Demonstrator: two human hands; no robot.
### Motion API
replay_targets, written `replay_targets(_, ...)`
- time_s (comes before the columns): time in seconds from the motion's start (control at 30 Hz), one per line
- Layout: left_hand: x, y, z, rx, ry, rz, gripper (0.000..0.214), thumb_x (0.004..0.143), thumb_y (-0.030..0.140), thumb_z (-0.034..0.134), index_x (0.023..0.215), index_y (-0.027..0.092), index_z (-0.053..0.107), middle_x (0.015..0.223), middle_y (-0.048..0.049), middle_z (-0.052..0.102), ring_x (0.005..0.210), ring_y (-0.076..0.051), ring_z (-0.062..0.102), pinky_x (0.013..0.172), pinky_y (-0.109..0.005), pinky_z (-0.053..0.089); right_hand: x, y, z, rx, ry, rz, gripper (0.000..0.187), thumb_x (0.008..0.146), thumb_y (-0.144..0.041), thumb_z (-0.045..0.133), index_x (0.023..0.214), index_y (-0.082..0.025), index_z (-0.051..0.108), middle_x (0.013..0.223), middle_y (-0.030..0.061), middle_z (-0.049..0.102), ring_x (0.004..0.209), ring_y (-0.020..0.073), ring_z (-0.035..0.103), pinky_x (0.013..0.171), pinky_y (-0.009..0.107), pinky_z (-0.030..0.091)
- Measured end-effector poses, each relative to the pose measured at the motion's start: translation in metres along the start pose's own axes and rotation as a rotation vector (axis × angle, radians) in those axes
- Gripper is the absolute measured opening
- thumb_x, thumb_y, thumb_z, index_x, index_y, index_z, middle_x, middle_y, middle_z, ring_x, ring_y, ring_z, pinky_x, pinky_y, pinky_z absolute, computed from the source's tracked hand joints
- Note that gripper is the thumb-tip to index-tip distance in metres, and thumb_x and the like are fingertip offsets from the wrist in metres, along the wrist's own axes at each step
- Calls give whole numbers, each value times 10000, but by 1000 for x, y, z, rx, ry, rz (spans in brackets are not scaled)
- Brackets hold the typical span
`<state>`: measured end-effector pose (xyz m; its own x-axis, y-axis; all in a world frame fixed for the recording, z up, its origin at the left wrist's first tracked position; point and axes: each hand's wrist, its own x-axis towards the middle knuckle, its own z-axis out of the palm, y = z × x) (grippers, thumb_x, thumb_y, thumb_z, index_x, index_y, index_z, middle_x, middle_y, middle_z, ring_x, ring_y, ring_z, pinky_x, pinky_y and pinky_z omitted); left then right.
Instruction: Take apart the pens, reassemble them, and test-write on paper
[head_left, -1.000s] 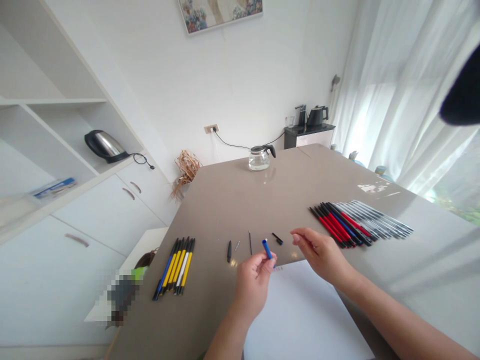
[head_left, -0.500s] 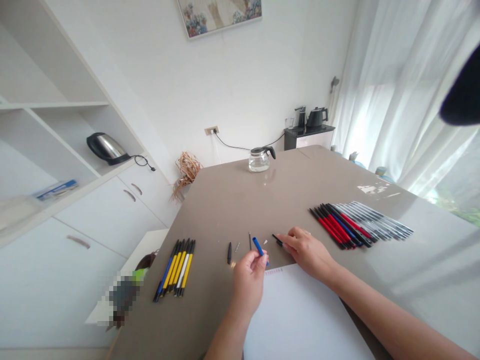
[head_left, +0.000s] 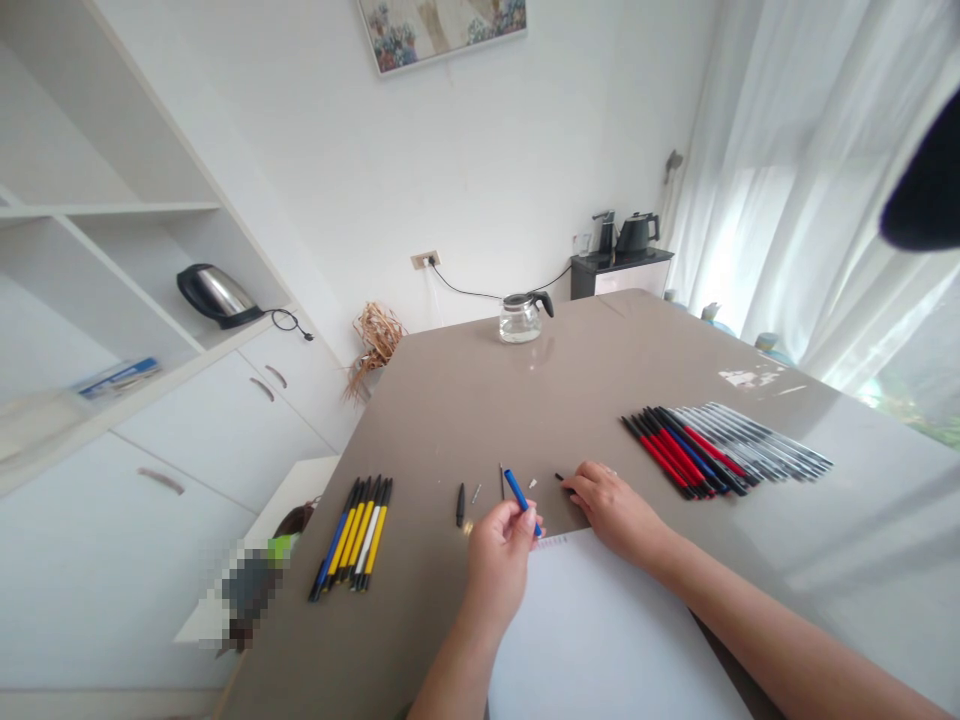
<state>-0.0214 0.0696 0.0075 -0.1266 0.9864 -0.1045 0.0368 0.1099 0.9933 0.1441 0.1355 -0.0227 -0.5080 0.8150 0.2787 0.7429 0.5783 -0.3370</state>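
Note:
My left hand (head_left: 501, 550) is closed round a blue pen barrel (head_left: 519, 497), which tilts up and away to the left. My right hand (head_left: 611, 503) rests on the table, its fingers curled over a small black pen part (head_left: 561, 478); just the end shows and the fingers hide the rest. Left of the barrel lie a black pen tip section (head_left: 460, 506), a small spring (head_left: 476, 493) and a thin dark refill (head_left: 502, 480). A little whitish piece (head_left: 532, 483) sits between my hands. Below them is a white sheet or pad (head_left: 600, 630), partly under my right forearm.
At left lies a row of yellow, blue and white pens (head_left: 360, 535). Red, black and blue pens (head_left: 679, 455) and clear pens (head_left: 757, 440) lie at right. A glass pot (head_left: 520, 322) stands at the table's far edge. White cabinets (head_left: 202, 460) line the left.
My right hand has shifted slightly and its fingers now cover more of the black part. The blue barrel stays in my left hand, almost unmoved.

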Motion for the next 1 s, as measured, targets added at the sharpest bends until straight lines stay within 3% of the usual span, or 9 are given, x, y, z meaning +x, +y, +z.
replay_targets(0.33, 0, 0, 0, 32, 5, -3, 312, 737, 387, 503, 887, 120, 565, 782, -82, 606, 693, -159, 586, 643, -273, 465, 0, 2, 1, -41, 16, 90, 222, 800, -148, 364, 817, -169, 585, 765, 60, 502, 764, 153, 492, 702, 261, 372)
replay_targets(0.5, -2, 1, 0, 21, -18, -11, 314, 734, 389, 505, 890, 124, 568, 787, -81, 610, 706, -162, 587, 648, -273, 463, -1, 4, -1, 2, 83, 135, 294, 789, -95, 341, 988, -169, 545, 823, 72, 500, 796, 158, 501, 719, 268, 383)
replay_targets(0.67, -3, 1, 0, 36, -24, -5, 323, 736, 394, 500, 900, 126, 575, 791, -83, 615, 723, -169, 586, 661, -286, 464, -2, 5, -9, 166, 158, 196, 304, 784, -102, 328, 977, -165, 555, 872, 76, 492, 717, 137, 522, 679, 256, 416)
replay_targets(0.83, -3, 0, 1, 69, -60, 21, 327, 733, 398, 501, 888, 123, 586, 785, -89, 628, 737, -183, 588, 657, -286, 462, -2, 7, -20, 369, 285, 219, 232, 781, -208, 388, 890, -181, 591, 837, 70, 532, 779, 166, 525, 711, 288, 428)
replay_targets(1.0, -5, -6, 1, 161, -90, 76, 309, 751, 391, 478, 901, 144, 588, 776, -69, 626, 725, -176, 577, 672, -277, 441, -7, 0, -32, 634, 204, 277, 244, 776, -299, 434, 945, -174, 558, 747, 44, 565, 631, 134, 540, 568, 254, 444)
